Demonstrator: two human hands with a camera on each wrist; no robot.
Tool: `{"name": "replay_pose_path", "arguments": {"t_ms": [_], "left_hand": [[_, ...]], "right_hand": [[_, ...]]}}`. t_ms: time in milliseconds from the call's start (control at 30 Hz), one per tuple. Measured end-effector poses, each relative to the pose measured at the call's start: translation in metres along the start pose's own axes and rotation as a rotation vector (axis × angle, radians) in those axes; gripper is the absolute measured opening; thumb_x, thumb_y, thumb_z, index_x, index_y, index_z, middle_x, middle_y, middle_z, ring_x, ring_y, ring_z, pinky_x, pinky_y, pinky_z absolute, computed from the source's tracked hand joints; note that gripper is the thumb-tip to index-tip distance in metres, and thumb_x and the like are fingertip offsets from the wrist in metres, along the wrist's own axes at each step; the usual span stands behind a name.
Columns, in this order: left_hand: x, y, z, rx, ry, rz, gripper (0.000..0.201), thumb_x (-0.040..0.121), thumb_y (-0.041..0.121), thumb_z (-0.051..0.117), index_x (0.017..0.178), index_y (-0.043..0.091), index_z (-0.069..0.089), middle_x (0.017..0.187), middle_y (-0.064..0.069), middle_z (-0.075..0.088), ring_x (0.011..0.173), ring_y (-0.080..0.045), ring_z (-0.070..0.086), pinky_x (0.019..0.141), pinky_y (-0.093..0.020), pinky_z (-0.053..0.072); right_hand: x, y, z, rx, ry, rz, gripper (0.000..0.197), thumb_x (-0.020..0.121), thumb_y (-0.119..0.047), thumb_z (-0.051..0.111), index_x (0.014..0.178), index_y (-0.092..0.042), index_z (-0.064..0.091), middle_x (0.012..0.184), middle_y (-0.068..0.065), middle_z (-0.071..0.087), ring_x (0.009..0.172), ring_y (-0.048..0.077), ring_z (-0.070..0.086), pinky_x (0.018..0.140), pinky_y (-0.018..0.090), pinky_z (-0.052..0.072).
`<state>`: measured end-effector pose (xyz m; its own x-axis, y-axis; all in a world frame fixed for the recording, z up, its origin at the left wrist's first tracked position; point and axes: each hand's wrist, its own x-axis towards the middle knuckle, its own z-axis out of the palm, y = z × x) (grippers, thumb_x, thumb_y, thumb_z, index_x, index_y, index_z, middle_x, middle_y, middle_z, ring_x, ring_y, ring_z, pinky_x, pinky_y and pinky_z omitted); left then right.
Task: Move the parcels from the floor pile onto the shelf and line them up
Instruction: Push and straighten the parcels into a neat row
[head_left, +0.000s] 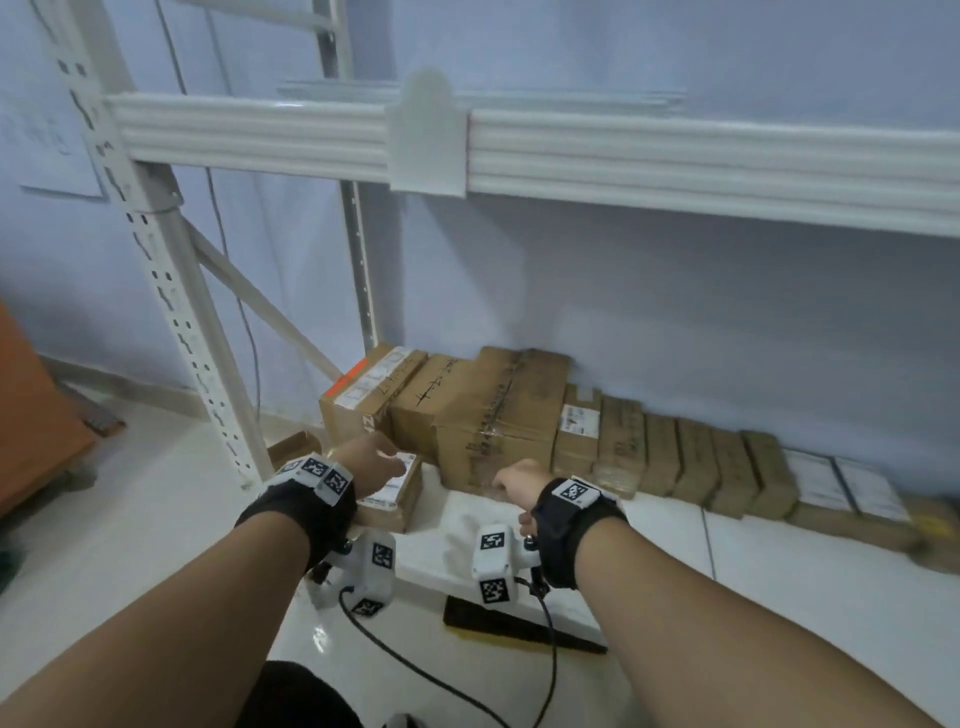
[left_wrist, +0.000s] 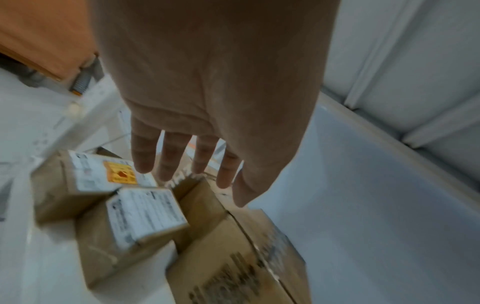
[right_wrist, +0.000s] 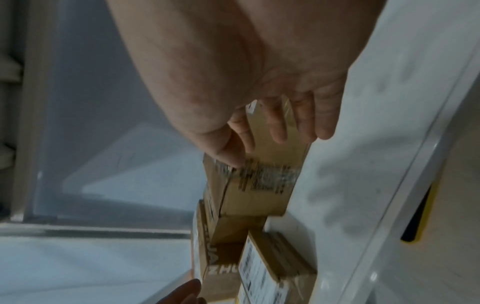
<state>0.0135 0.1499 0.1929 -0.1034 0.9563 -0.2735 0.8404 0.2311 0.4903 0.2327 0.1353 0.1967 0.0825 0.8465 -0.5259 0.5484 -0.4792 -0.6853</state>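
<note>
Brown cardboard parcels stand in a row along the wall on the low white shelf board (head_left: 467, 540). My left hand (head_left: 376, 460) (left_wrist: 207, 160) hovers open, fingers straight, just above a small parcel with a white label (head_left: 397, 491) (left_wrist: 145, 216) (right_wrist: 262, 273); no contact shows. My right hand (head_left: 511, 480) (right_wrist: 275, 127) is at the front face of a large taped box (head_left: 498, 415) (left_wrist: 233, 263) (right_wrist: 259, 189), its relaxed fingers and thumb against the cardboard. A second small parcel with a yellow sticker (left_wrist: 103, 174) lies to the left.
A box with an orange-striped label (head_left: 363, 395) stands behind the small parcel. Several thin parcels (head_left: 701, 462) continue the row to the right. The rack's perforated upright (head_left: 171, 312) rises at left and its beam (head_left: 571, 150) crosses overhead. An orange object (head_left: 31, 415) stands far left.
</note>
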Motion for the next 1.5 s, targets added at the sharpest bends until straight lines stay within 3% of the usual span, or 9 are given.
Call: {"name": "replay_pose_path", "arguments": {"t_ms": [167,433,633,800,933,1067,1300,1400,1500], "left_hand": [[-0.016,0.087,0.029,-0.073,-0.073,0.192,0.023,0.087,0.033,0.064,0.103,0.017,0.062,0.109,-0.005,0.067,0.101,-0.023,0.062,0.087,-0.033,0.049],[-0.052,0.174,0.069,-0.048,-0.121,0.317,0.023,0.09,0.03,0.062,0.11,0.019,0.057,0.109,-0.002,0.058,0.1,-0.022,0.056,0.083,-0.028,0.042],[-0.035,0.162,0.078,-0.064,-0.105,0.242,0.038,0.09,0.028,0.06,0.125,0.012,0.059,0.125,-0.011,0.059,0.111,-0.027,0.057,0.095,-0.032,0.046],[0.014,0.145,0.073,-0.175,-0.073,0.081,0.047,0.088,0.029,0.06,0.132,0.016,0.049,0.13,-0.012,0.051,0.119,-0.034,0.053,0.102,-0.043,0.046],[0.06,0.128,0.073,-0.454,-0.044,-0.018,0.055,0.087,0.027,0.064,0.133,0.015,0.036,0.109,-0.003,0.055,0.095,-0.023,0.059,0.082,-0.035,0.051],[0.084,0.111,0.089,-0.461,-0.016,-0.001,0.057,0.089,0.028,0.061,0.139,0.021,0.034,0.111,0.0,0.057,0.09,-0.019,0.061,0.073,-0.03,0.047],[0.095,0.105,0.094,-0.456,-0.04,0.046,0.048,0.085,0.027,0.056,0.131,0.027,0.04,0.113,-0.003,0.062,0.096,-0.025,0.063,0.087,-0.039,0.053],[0.09,0.102,0.091,-0.511,-0.074,0.068,0.053,0.083,0.027,0.057,0.135,0.027,0.043,0.113,-0.002,0.063,0.096,-0.022,0.063,0.092,-0.041,0.053],[0.085,0.104,0.089,-0.553,-0.079,0.073,0.054,0.084,0.025,0.057,0.136,0.024,0.042,0.116,-0.004,0.061,0.099,-0.023,0.062,0.094,-0.042,0.052]], "right_hand": [[-0.033,0.043,-0.074,0.015,0.134,0.05,0.019,0.09,-0.016,0.057,0.108,-0.008,0.058,0.075,0.008,0.052,0.057,0.02,0.048,0.054,0.025,0.042],[-0.066,0.095,-0.153,0.198,0.293,0.11,0.034,0.093,-0.02,0.053,0.124,-0.006,0.057,0.081,0.006,0.05,0.069,0.02,0.05,0.084,0.035,0.051],[-0.041,0.106,-0.147,0.387,0.334,0.118,0.025,0.089,-0.014,0.057,0.113,-0.009,0.051,0.117,0.014,0.055,0.083,0.03,0.057,0.07,0.037,0.055],[0.01,0.078,-0.122,0.427,0.187,0.089,0.025,0.095,-0.013,0.054,0.12,-0.01,0.051,0.104,0.009,0.054,0.073,0.022,0.056,0.069,0.037,0.058],[0.064,0.04,-0.094,0.603,0.096,0.084,0.032,0.095,-0.012,0.057,0.124,-0.018,0.046,0.111,0.01,0.046,0.077,0.03,0.063,0.086,0.048,0.058],[0.104,0.022,-0.064,0.633,0.107,0.088,0.023,0.093,-0.011,0.062,0.11,-0.017,0.047,0.109,0.013,0.05,0.088,0.033,0.065,0.069,0.038,0.06],[0.135,0.027,-0.046,0.569,0.176,0.027,0.025,0.09,0.005,0.061,0.103,-0.008,0.043,0.107,0.015,0.057,0.082,0.026,0.066,0.057,0.025,0.06],[0.136,0.038,-0.061,0.666,0.111,0.087,0.02,0.092,-0.013,0.063,0.108,-0.017,0.051,0.116,0.011,0.057,0.094,0.032,0.068,0.075,0.038,0.06],[0.138,0.054,-0.08,0.569,0.17,0.163,0.017,0.097,-0.022,0.054,0.111,-0.013,0.055,0.103,0.011,0.059,0.082,0.027,0.062,0.069,0.037,0.054]]}}
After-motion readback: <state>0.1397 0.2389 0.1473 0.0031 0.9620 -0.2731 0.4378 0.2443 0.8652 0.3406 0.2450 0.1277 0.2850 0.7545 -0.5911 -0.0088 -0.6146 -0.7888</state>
